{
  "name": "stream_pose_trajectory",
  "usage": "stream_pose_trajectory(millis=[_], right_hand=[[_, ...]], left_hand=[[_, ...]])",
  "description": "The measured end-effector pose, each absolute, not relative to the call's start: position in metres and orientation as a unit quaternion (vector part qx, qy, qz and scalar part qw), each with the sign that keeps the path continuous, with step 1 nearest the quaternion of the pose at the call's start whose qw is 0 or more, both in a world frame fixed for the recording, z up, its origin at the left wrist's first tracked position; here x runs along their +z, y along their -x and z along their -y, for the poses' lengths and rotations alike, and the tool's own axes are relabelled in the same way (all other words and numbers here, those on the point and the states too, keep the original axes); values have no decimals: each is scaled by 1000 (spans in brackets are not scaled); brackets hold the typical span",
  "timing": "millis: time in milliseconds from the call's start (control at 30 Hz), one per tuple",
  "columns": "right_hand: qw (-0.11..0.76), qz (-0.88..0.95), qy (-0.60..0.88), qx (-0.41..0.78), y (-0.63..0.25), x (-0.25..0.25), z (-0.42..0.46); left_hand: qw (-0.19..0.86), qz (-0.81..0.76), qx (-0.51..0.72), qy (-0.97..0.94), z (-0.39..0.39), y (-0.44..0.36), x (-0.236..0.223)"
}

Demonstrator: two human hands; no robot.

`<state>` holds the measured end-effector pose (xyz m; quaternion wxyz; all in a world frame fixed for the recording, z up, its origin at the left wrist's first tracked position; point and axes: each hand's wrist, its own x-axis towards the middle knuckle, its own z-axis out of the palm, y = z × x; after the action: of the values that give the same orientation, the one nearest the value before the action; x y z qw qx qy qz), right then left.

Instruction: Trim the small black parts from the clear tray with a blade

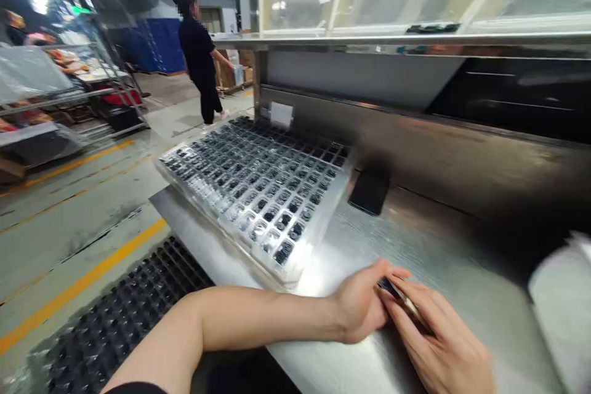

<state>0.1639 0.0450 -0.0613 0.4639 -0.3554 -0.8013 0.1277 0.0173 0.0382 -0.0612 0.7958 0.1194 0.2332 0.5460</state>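
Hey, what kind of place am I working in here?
Probably a factory or assembly workshop: a clear tray of small dark parts sits on a metal workbench, and yellow lines mark the floor.

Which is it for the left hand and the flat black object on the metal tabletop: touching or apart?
Apart. The head view shows a bare stretch of metal tabletop between the left hand and the flat black object.

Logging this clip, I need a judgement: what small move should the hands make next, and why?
Perhaps tilt the small dark piece slightly into view with the right hand, since that hand and the left hand crowd close around it, hiding part of it.
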Motion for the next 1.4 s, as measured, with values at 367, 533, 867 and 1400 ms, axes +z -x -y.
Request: stream_pose_trajectory(millis=[367, 533, 867, 1400], right_hand=[[503, 703, 461, 200, -163, -33, -27], [510, 707, 435, 224, -168, -30, -28], [509, 659, 451, 321, -165, -26, -28], [576, 614, 441, 311, -160, -32, -24]], left_hand=[[766, -311, 541, -154, -30, -1, -33], [788, -323, 482, -206, -24, -1, -21], [795, -313, 468, -224, -23, 2, -15], [778, -316, 482, -250, -23, 0, -16]])
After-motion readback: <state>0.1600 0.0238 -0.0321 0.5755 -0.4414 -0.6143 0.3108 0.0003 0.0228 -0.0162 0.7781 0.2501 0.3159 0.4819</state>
